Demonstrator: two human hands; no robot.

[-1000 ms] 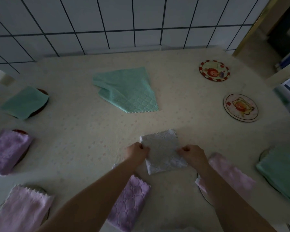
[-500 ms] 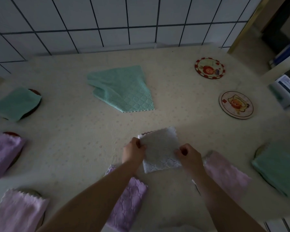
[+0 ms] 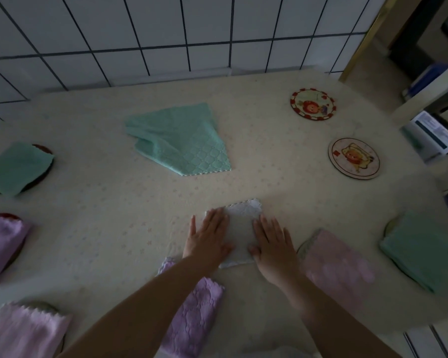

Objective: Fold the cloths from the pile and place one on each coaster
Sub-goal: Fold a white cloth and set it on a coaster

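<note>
folded cloth [image 3: 242,228] lies near the table's [image 3: 101,215] front edge, both hands flat on it. unfolded cloth [image 3: 181,140] sits behind it toward the back edge. two bare coasters [image 3: 313,104] by the right edge.

Left hand [image 3: 208,237] and right hand [image 3: 272,248] cover both side edges of the white cloth [image 3: 241,228]. Folded cloths largely hide five coasters; the sixth is unseen beneath the purple cloth [image 3: 192,316]. Pink cloth [image 3: 339,270] blurred.
</note>
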